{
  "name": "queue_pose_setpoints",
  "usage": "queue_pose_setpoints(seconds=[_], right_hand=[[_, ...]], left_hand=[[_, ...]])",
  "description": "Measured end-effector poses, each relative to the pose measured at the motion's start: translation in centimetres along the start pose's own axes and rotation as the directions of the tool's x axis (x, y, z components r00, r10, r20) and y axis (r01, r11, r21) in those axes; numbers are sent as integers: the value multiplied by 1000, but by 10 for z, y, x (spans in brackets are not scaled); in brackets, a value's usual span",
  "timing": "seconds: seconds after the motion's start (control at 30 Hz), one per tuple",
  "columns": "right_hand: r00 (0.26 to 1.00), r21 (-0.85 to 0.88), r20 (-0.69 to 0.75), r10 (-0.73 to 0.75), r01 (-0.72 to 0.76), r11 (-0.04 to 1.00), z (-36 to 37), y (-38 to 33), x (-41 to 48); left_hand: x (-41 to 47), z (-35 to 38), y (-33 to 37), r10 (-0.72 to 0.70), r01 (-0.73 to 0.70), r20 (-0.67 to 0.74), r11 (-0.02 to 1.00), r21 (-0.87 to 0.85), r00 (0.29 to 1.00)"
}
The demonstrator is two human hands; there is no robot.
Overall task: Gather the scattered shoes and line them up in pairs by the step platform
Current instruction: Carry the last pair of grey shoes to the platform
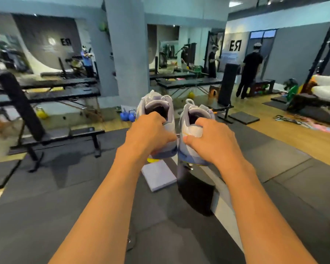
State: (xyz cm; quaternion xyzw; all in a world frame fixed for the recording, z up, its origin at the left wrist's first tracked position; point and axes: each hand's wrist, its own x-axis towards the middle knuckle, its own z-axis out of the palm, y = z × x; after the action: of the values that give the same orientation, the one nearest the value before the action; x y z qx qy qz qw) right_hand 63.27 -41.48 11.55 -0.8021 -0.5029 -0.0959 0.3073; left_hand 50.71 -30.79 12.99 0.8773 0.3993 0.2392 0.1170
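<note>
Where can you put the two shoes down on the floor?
Bare mat lies between the bench and the white pad, and again right of the black block. Under the left shoe and right shoe it is crowded: pad and block.

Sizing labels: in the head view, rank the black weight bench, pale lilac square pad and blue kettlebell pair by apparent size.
Black weight bench
pale lilac square pad
blue kettlebell pair
Kettlebells sit farther away, so apparent only.
</note>
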Motion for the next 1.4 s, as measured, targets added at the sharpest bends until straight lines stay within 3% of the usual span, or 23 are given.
queue_pose_setpoints(seconds=[0.33, 0.73, 1.07, 1.4], right_hand=[[919, 223, -62, -389, 393, 892, 77, -277, 5], [681, 540, -165, -713, 668, 513, 160, -562, -66], [457, 740, -226, -860, 655, 154, 235, -763, -132], [243, 828, -290, -926, 549, -115, 277, -931, -196]], left_hand=[[-96, -192, -207, -297, 327, -268, 942, 74, 916], [-266, -356, -388, -437, 665, -616, 721, 195, 655], [-376, -437, -501, -499, 919, -801, 363, 153, 330], [-459, -503, -576, -501, 999, -864, 39, 28, 44]])
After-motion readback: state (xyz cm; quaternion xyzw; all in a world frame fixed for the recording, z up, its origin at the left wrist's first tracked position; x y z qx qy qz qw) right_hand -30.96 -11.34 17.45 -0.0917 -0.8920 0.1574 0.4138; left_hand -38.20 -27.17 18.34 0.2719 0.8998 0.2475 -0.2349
